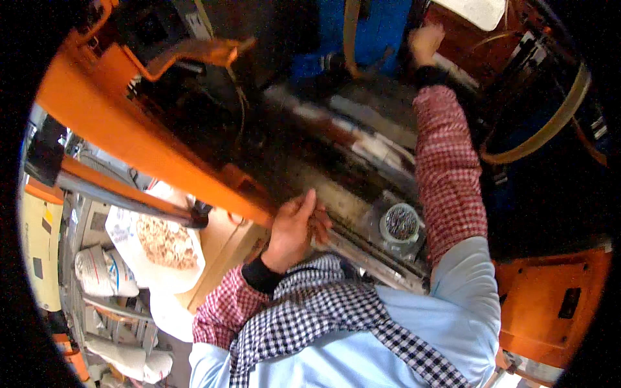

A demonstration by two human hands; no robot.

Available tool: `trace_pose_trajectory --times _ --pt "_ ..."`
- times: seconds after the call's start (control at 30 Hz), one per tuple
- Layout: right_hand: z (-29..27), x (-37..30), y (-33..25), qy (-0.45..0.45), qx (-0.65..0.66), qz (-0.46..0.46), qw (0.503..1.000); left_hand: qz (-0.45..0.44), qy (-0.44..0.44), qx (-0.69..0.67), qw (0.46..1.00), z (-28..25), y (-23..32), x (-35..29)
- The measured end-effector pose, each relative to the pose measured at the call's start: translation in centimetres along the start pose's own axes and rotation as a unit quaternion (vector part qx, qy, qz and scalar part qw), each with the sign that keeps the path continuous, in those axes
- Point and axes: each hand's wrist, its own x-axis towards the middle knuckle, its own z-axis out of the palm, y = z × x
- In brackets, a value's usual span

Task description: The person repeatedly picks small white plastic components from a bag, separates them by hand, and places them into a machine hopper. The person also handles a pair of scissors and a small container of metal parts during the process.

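My left hand (pixel 294 227) is just above the near metal edge (pixel 372 257) of the machine. Its fingers are apart and loosely bent, and I see nothing in them. Far forward at the upper right, my right hand (pixel 427 42) reaches in beside a reddish-brown surface (pixel 462 32). Motion blur hides whether its fingers hold anything. Between my forearms stands a small round tub (pixel 400 223) of small metal pieces, on a clear plastic sheet or tray. Beyond it, pale long pieces (pixel 381 150) lie on the dark machine bed, blurred.
A thick orange machine beam (pixel 149 142) slants along my left. Blue machine parts (pixel 388 32) rise ahead; a yellowish curved hose or belt (pixel 569 116) loops at the right. At lower left, a white bag (pixel 123 233) of beige pieces sits by a cardboard box (pixel 223 255). An orange panel (pixel 550 310) stands at lower right.
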Motion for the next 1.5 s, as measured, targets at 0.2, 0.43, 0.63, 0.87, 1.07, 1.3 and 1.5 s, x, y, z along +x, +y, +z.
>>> trace_pose_trajectory --times 0.2,0.43,0.63,0.87,1.07,1.3,1.5 --pt "-5.5 2.9 -4.4 -0.201 0.265 0.195 0.923 0.049 0.006 -0.019 0.999 -1.3 0.1 -0.2" --pt "-31.4 -4.1 -11.0 -0.325 0.501 0.035 0.801 0.063 -0.089 -0.049 0.993 -0.7 0.7 0.7" --pt "-40.8 -11.0 -13.7 -0.429 0.620 0.062 0.654 0.065 -0.098 0.023 0.993 2.4 1.8 0.8" --pt "-42.1 -11.6 -12.4 -0.415 0.603 0.110 0.672 0.036 -0.117 0.085 0.989 3.2 1.5 1.4" --pt "-40.8 -11.7 -12.0 -0.369 0.543 0.026 0.753 0.016 -0.125 0.059 0.990 3.2 2.0 1.6" --pt "-40.6 -11.6 -8.8 -0.314 0.438 0.236 0.809 0.053 -0.108 0.175 0.977 -0.8 1.4 -0.3" --pt "-42.5 -14.8 -6.9 -0.298 0.412 0.321 0.799 -0.087 -0.187 0.269 0.941 -6.7 -5.8 -1.6"
